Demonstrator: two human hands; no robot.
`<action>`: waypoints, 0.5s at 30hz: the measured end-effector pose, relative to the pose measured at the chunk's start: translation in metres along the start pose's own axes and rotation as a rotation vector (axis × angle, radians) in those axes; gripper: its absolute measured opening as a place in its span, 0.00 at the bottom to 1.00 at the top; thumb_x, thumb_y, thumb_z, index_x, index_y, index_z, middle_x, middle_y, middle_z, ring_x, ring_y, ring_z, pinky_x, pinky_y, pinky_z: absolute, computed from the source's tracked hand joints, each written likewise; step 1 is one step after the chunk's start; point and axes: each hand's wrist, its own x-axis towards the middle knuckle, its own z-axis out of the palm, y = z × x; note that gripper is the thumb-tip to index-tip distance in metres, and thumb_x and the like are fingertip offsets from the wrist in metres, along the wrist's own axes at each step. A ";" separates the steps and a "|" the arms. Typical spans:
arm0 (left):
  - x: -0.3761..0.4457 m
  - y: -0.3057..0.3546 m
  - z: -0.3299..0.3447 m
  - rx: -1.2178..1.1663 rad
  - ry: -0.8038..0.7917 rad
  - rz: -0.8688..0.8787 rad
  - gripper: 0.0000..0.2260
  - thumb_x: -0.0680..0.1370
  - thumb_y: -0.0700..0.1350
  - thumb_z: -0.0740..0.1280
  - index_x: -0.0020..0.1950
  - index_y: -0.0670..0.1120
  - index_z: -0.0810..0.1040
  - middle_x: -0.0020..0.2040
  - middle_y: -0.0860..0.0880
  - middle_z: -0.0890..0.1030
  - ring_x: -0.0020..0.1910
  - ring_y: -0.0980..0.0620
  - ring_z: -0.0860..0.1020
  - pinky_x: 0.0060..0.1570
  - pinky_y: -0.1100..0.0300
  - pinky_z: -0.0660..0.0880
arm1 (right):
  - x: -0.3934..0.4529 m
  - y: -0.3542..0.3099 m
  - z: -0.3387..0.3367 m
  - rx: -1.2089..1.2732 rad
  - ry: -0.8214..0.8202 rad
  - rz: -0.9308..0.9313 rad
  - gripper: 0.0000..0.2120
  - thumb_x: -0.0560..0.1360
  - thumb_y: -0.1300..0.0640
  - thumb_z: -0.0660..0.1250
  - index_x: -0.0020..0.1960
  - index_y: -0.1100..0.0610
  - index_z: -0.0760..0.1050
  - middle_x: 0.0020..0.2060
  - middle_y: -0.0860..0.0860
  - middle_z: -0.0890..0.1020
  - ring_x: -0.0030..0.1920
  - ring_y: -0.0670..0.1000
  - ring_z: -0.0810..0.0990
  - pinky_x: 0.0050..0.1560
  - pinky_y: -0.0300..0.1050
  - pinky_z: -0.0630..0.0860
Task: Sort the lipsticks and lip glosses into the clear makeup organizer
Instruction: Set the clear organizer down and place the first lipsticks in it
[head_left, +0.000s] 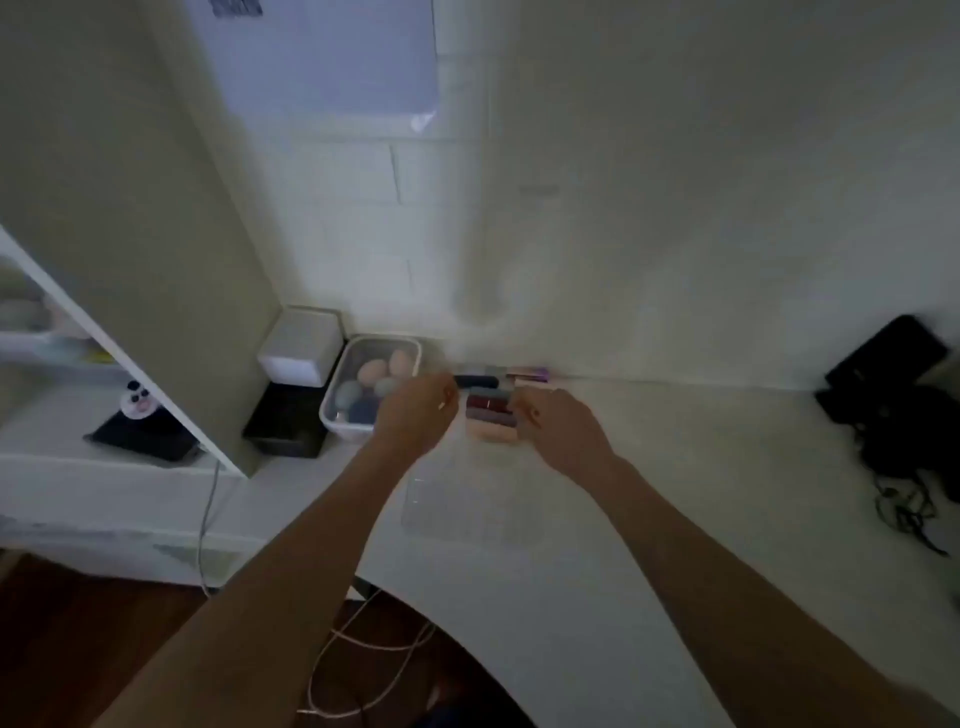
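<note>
Several lipsticks and lip glosses (488, 408) lie side by side in a small pile on the white desk (701, 519), near the wall. Among them are a dark red tube, a mauve one, a pale pink one, a black one and a purple one (530, 373). My left hand (415, 410) reaches the pile's left end, fingers curled; my right hand (558, 423) reaches its right end. Whether either hand grips a tube is blurred. A clear makeup organizer (467, 506) lies faintly visible on the desk, nearer to me, between my forearms.
A clear tub of coloured makeup sponges (371, 384) stands left of the pile. Beside it are a white box (301, 340) on a black tray (285, 423). A shelf unit (130, 364) fills the left. Dark cables and a black pouch (898, 410) lie at the right.
</note>
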 end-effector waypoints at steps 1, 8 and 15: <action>-0.003 -0.007 0.011 -0.009 -0.009 -0.005 0.07 0.78 0.45 0.60 0.49 0.45 0.77 0.45 0.46 0.81 0.45 0.46 0.79 0.40 0.58 0.70 | 0.000 0.003 0.014 0.011 0.010 0.004 0.12 0.79 0.53 0.57 0.51 0.55 0.77 0.48 0.54 0.81 0.48 0.56 0.79 0.45 0.47 0.72; -0.004 -0.039 0.076 -0.247 0.163 0.119 0.05 0.76 0.42 0.64 0.44 0.44 0.79 0.39 0.48 0.82 0.38 0.51 0.77 0.42 0.54 0.77 | 0.009 0.019 0.084 0.271 0.219 0.106 0.07 0.76 0.59 0.63 0.48 0.55 0.80 0.43 0.51 0.82 0.42 0.51 0.80 0.43 0.43 0.75; 0.001 -0.046 0.088 -0.526 0.163 0.161 0.04 0.76 0.44 0.66 0.42 0.47 0.79 0.36 0.48 0.82 0.37 0.50 0.82 0.42 0.53 0.79 | 0.012 0.025 0.098 0.498 0.279 0.081 0.10 0.74 0.62 0.60 0.40 0.54 0.78 0.30 0.47 0.79 0.37 0.54 0.80 0.41 0.52 0.79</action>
